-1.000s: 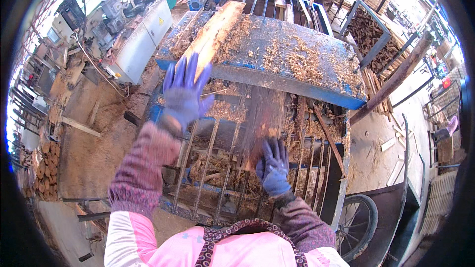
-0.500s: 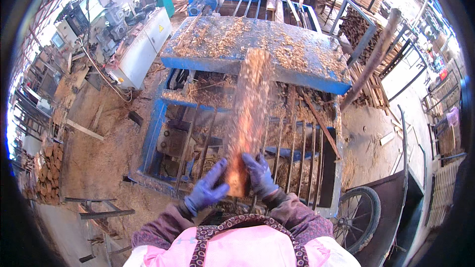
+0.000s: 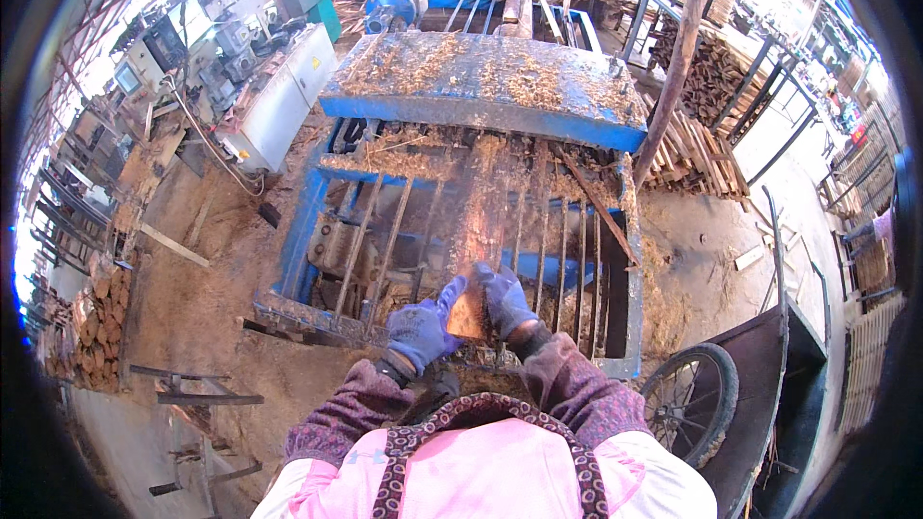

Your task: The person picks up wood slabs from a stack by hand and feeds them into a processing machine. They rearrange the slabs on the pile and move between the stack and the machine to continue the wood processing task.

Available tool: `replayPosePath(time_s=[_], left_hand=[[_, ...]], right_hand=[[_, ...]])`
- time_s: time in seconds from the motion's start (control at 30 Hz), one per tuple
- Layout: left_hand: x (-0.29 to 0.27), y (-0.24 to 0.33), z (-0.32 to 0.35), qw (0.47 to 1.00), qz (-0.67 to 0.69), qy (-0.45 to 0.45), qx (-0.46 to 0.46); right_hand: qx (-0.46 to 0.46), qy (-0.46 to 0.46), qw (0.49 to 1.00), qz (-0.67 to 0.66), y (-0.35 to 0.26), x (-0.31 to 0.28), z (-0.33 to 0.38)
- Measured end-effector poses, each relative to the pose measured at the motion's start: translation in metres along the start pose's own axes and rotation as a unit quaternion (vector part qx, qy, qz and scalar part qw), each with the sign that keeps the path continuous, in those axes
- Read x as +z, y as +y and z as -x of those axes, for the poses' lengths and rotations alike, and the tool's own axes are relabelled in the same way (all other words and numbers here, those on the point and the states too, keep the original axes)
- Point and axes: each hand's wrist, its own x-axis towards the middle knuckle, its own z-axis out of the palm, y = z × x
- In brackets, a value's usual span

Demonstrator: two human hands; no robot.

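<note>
A rough wooden board [image 3: 476, 235], dusted with shavings and blurred, lies lengthwise over the metal bars of a blue machine frame [image 3: 298, 231]. At the front edge of the machine's blue cover [image 3: 481, 113] its far end is lost to sight; I cannot tell whether it reaches under. My left hand [image 3: 423, 327], in a purple-blue glove, presses the board's near end from the left. Gloved alike, my right hand [image 3: 508, 303] grips the opposite edge slightly farther up, its fingers partly hidden.
Wood shavings coat the cover and bars. A wooden post [image 3: 673, 82] leans at the cover's right corner. A cart wheel [image 3: 690, 404] stands at lower right, a metal rack [image 3: 197, 394] at lower left. A white cabinet [image 3: 279, 101] and a blue motor [image 3: 392, 8] are beyond.
The board's far end, earlier raised over the cover, has dropped to its front edge, and the board now lies lower on the bars. Both hands have closed in around its near end.
</note>
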Motion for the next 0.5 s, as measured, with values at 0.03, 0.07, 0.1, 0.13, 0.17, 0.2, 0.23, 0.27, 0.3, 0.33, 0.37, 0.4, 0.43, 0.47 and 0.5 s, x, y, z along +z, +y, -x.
replayPosePath(time_s=[0.03,0.07,0.1,0.13,0.17,0.2,0.23,0.27,0.3,0.33,0.37,0.4,0.43,0.47,0.5], left_hand=[[0.01,-0.007,-0.001,1.0,0.007,0.013,0.013],[0.013,-0.014,-0.001,1.0,0.019,0.001,0.004],[0.016,-0.02,-0.002,0.999,0.033,-0.012,-0.002],[0.017,-0.02,-0.012,0.999,0.047,-0.023,0.007],[0.008,-0.02,-0.019,0.997,0.044,-0.07,0.003],[0.01,-0.024,-0.027,0.996,0.021,-0.091,-0.01],[0.016,-0.026,-0.04,0.994,-0.001,-0.111,-0.012],[0.023,-0.03,-0.053,0.991,-0.024,-0.129,-0.018],[0.033,-0.038,-0.065,0.991,-0.044,-0.126,-0.006],[0.034,-0.04,-0.081,0.989,-0.056,-0.135,-0.003],[0.03,-0.043,-0.097,0.987,-0.068,-0.145,-0.004],[0.027,-0.046,-0.111,0.985,-0.08,-0.156,-0.004],[0.034,-0.051,-0.127,0.985,-0.086,-0.146,0.022],[0.035,-0.056,-0.141,0.981,-0.098,-0.164,0.02],[0.034,-0.06,-0.156,0.977,-0.109,-0.181,0.019]], right_hand=[[0.026,0.043,0.993,-0.104,0.005,0.01,0.005],[0.068,0.088,0.967,-0.231,-0.024,0.002,0.012],[0.096,0.146,0.919,-0.354,-0.053,-0.009,0.02],[-0.01,0.149,0.972,-0.18,-0.03,0.006,0.035],[-0.014,0.135,0.986,-0.094,-0.034,0.008,0.037],[-0.017,0.12,0.993,-0.008,-0.038,0.009,0.036],[-0.042,0.15,0.987,0.038,-0.025,0.017,0.028],[-0.043,0.145,0.986,0.07,-0.018,0.021,0.017],[-0.043,0.141,0.984,0.103,-0.013,0.024,0.004],[-0.04,0.137,0.98,0.136,-0.008,0.026,-0.011],[-0.059,0.14,0.976,0.154,-0.007,0.021,-0.025],[-0.071,0.166,0.971,0.154,-0.008,0.016,-0.039],[-0.078,0.191,0.966,0.158,-0.008,0.009,-0.052],[-0.088,0.214,0.959,0.161,-0.01,0.003,-0.063],[-0.096,0.22,0.961,0.137,-0.011,-0.001,-0.074]])
